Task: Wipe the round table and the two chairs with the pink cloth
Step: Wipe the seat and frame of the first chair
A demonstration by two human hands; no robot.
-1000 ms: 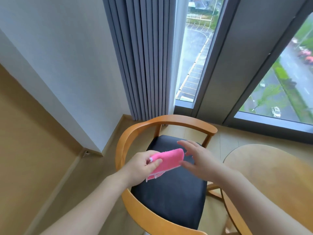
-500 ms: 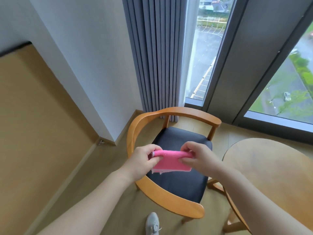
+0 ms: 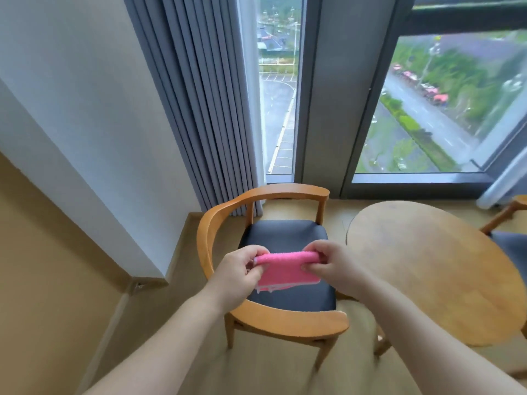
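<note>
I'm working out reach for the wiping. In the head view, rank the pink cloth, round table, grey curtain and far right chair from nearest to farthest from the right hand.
From the right hand:
1. Pink cloth, pinched in it.
2. Round table, just right.
3. Far right chair, beyond the table.
4. Grey curtain, back left by the window.

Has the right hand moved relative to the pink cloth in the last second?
Yes. The right hand closed in leftward and now pinches the pink cloth, which it earlier hovered beside.

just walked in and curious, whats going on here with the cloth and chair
A person holds a folded pink cloth with both hands, left hand and right hand each pinching an end, above the dark seat of a wooden chair. The round table stands beside it, with a second chair beyond.
</note>
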